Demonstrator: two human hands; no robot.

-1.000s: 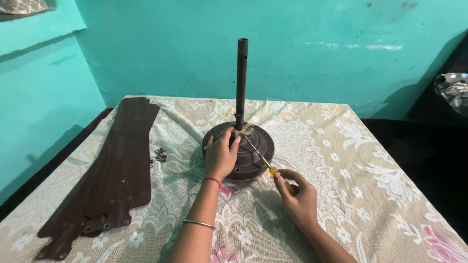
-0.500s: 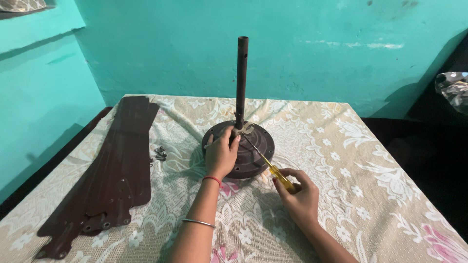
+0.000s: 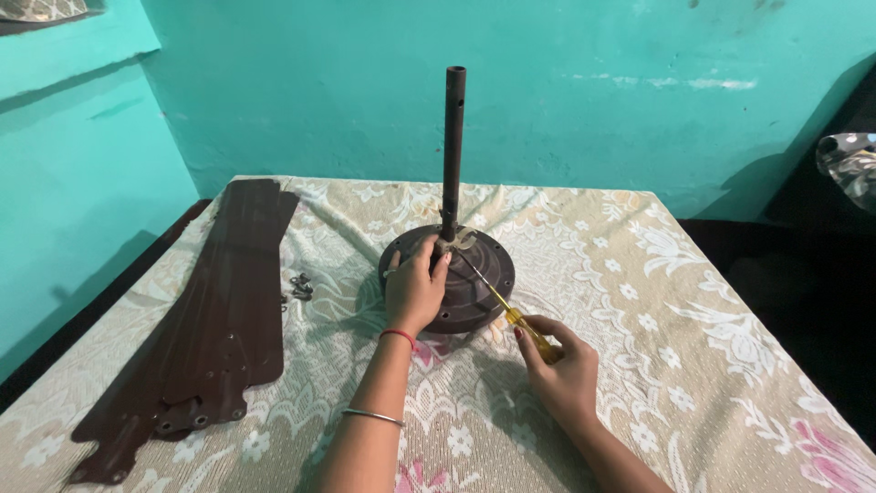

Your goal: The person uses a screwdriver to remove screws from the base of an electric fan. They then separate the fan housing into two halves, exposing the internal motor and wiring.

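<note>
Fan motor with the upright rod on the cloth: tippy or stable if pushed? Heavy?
Probably stable: the round motor housing sits flat and wide on the tablecloth, though the tall rod gives leverage if pushed near its top. Likely heavy for its size; it looks like solid metal. The left hand rests on it while the right hand works a screwdriver, suggesting it may turn or slide.

Both forearms are bare, with no sleeves in view; the left hand (image 3: pixel 415 292) has a thin red thread band at the wrist and a slim silver bangle farther up the forearm, while the right hand (image 3: pixel 566 370) shows dark red nail polish.
</note>
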